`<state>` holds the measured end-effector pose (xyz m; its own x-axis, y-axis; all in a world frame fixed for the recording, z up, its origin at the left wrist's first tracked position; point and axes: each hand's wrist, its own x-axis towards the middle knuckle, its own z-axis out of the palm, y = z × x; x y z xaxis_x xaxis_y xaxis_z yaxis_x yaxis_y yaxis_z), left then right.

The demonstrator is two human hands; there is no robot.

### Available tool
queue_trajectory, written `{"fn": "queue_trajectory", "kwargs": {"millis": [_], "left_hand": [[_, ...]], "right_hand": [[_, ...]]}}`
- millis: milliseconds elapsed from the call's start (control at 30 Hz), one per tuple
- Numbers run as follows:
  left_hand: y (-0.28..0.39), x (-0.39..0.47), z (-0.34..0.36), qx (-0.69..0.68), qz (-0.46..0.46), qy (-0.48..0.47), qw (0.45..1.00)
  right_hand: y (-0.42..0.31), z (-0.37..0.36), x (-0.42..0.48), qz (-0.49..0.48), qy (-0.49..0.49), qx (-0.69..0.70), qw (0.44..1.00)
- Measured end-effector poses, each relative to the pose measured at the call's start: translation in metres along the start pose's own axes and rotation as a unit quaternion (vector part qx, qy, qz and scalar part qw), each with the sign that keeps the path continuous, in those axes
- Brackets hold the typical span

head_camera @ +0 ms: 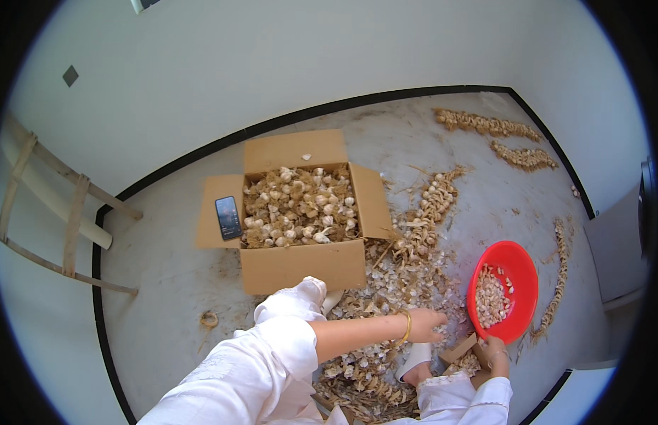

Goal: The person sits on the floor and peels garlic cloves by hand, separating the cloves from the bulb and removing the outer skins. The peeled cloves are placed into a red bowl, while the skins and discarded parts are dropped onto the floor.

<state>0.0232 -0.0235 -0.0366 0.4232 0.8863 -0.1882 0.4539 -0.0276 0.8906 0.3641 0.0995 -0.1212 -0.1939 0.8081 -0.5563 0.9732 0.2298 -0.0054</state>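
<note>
My right hand point(494, 355) grips the near rim of a red plastic basin point(524, 297), which tilts so its inside faces me. Garlic cloves point(491, 300) lie gathered in it, mostly on its left side. Just under the basin stands a small cardboard box point(456, 349) with more cloves or garlic pieces point(467, 363) inside. My left hand point(429, 325), wearing a gold bangle point(406, 326) on its wrist, reaches across to the basin's left, above garlic skins point(382, 305) on the floor. Its fingers look curled; whether they hold anything is hidden.
A large open cardboard box point(302, 268) full of garlic bulbs point(302, 207) stands ahead, a smartphone point(228, 218) on its left flap. Braided garlic point(427, 212) lies beside it; stripped braids point(560, 271) lie further right. A wooden ladder point(73, 223) leans at left.
</note>
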Motion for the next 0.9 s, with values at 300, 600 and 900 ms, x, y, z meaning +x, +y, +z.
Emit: {"fn": "queue_trajectory", "kwargs": {"millis": [300, 600, 900], "left_hand": [[-0.031, 0.005, -0.05, 0.011, -0.027, -0.03, 0.999], [-0.274, -0.045, -0.144, 0.195, -0.245, 0.255, 0.915], [-0.35, -0.055, -0.151, 0.044, -0.379, 0.342, 0.859]], "right_hand": [[-0.081, -0.051, -0.017, -0.118, 0.127, 0.072, 0.982], [-0.226, -0.126, -0.09, -0.342, 0.024, 0.08, 0.936], [-0.229, -0.111, -0.06, -0.308, 0.012, -0.012, 0.951]]}}
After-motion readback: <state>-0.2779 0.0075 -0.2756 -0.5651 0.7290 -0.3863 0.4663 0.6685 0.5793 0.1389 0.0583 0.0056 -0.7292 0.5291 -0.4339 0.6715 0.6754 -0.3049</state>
